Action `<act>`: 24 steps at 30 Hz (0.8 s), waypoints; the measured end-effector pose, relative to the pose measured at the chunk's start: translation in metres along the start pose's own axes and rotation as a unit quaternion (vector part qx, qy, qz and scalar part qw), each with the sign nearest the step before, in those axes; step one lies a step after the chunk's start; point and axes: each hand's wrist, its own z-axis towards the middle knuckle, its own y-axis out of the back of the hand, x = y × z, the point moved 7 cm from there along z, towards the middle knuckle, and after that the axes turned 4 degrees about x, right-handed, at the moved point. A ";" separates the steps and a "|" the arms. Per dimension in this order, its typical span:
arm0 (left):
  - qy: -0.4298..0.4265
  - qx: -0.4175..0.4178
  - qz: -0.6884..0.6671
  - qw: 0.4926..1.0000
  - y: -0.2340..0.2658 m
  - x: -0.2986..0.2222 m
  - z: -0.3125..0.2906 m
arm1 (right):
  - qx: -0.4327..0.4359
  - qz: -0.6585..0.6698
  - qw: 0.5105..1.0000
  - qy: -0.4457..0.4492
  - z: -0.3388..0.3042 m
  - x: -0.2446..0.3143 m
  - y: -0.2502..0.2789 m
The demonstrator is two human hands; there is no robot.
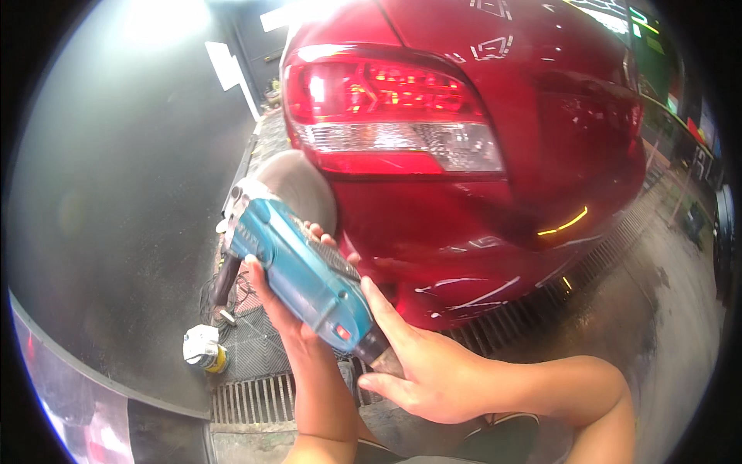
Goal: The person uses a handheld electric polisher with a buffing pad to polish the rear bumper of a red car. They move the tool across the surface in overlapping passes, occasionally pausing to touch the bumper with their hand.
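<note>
A blue polisher with a round grey pad is held at a slant in front of me. The pad, blurred, stands against the side of the red car's rear bumper, just below the tail light. My left hand is wrapped round the polisher's body from below, its fingertips showing on the far side. My right hand closes round the rear end of the machine, where a dark grip shows. A dark side handle sticks out from the polisher's head, with no hand on it.
A dark wall curves along the left. On the floor by it stands a small yellow-and-dark container topped with something white; dark cord lies beyond. A slotted drain grate crosses the floor under the car.
</note>
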 end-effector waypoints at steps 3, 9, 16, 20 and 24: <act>-0.012 -0.080 0.005 0.997 -0.029 0.044 -0.032 | -0.007 -0.004 1.000 0.003 -0.051 -0.018 0.003; 0.113 -0.094 0.141 0.979 -0.066 0.142 -0.078 | -0.050 0.055 0.995 -0.066 -0.158 -0.063 -0.001; 0.227 -0.108 0.189 0.949 -0.091 0.225 -0.083 | -0.235 0.184 0.952 -0.065 -0.241 -0.121 -0.013; 0.241 -0.134 0.198 0.941 -0.092 0.226 -0.093 | -0.211 0.195 0.955 -0.079 -0.239 -0.118 -0.016; 0.224 -0.126 0.174 0.951 -0.072 0.192 -0.092 | -0.184 0.079 0.979 -0.032 -0.204 -0.105 -0.017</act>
